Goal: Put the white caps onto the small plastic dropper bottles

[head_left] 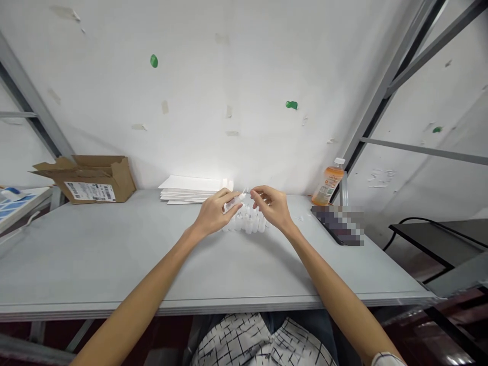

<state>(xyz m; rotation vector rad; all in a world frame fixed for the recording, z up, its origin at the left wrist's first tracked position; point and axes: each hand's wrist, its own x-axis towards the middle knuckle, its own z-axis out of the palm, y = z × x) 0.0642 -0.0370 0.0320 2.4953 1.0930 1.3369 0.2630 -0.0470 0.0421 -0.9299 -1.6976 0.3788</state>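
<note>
Several small translucent white bottles (249, 223) stand grouped on the grey table, between and just below my hands. My left hand (217, 211) grips one more such bottle (234, 201) between thumb and fingers, tilted with its tip toward the right. Close to that tip, my right hand (272, 206) has its thumb and index finger pinched together; a tiny white piece seems to be at the fingertips, too small to make out. Parts of the bottle group are hidden behind the fingers.
A stack of white cards (188, 189) lies behind my left hand. An open cardboard box (95, 180) sits at the back left. Toward the right are an orange drink bottle (329, 184) and a dark, pixelated flat object (339, 225). The grey table (152, 259) ends at a front edge.
</note>
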